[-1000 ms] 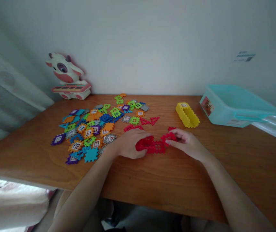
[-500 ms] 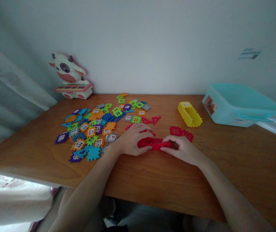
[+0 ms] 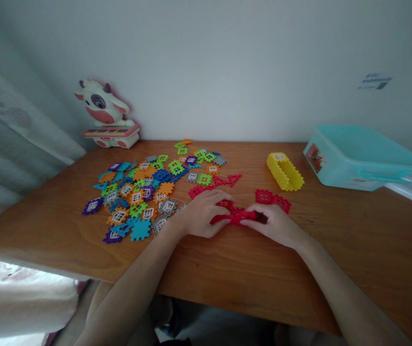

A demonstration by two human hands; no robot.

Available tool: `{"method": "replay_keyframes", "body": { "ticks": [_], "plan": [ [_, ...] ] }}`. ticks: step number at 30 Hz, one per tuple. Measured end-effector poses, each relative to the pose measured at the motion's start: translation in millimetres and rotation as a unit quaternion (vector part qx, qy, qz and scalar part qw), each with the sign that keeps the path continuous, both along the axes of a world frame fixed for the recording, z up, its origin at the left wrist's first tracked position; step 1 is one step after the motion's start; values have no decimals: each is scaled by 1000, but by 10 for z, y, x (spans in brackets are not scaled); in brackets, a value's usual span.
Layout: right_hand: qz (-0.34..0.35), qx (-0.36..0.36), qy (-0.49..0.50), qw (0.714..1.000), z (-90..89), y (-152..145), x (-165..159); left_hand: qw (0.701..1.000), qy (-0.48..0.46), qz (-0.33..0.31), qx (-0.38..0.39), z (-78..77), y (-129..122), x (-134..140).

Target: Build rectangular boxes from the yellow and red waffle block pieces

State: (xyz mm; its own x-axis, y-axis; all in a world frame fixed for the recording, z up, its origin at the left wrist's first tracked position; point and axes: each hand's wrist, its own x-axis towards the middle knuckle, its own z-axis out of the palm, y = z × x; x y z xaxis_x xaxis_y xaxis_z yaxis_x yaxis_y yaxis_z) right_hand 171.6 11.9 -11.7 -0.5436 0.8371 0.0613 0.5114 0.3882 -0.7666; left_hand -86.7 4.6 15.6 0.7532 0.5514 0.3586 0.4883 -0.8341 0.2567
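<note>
We see both hands closed on one red tile assembly (image 3: 235,215): left hand (image 3: 201,213) fingers curled over its left end, right hand (image 3: 277,223) fingers pinching its right end, on the wooden table (image 3: 227,259). Two joined red tiles (image 3: 272,199) lie just beyond the right fingers. The teal bin (image 3: 357,158) label is unreadable to us. Plain wall (image 3: 227,62) behind.

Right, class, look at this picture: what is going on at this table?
A person sits at a wooden table. The left hand and right hand together grip a red block assembly between them. Two joined red tiles lie just behind, a pile of coloured tiles lies to the left, and a yellow block piece stands farther back.
</note>
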Motion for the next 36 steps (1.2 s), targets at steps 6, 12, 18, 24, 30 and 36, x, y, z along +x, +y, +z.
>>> {"method": "replay_keyframes", "body": {
  "ticks": [6, 12, 18, 24, 30, 36],
  "plan": [
    [-1, 5, -1, 1000, -5, -5, -5, 999, 11, 12, -42, 17, -2, -1],
    [-6, 31, -18, 999, 27, -37, -73, 999, 5, 18, -38, 15, -3, 0],
    [-10, 63, -35, 997, 46, -61, -99, 996, 53, 55, -34, 80, -70, 71],
    [11, 69, -10, 998, 16, -49, -83, 995, 47, 86, 0, 36, -85, 166],
    [37, 74, -6, 997, 3, -35, -59, 996, 27, 70, -40, -20, -31, 96],
    [8, 72, -11, 997, -5, -23, -82, 996, 19, 69, -53, -1, -27, 86]
  ]
}}
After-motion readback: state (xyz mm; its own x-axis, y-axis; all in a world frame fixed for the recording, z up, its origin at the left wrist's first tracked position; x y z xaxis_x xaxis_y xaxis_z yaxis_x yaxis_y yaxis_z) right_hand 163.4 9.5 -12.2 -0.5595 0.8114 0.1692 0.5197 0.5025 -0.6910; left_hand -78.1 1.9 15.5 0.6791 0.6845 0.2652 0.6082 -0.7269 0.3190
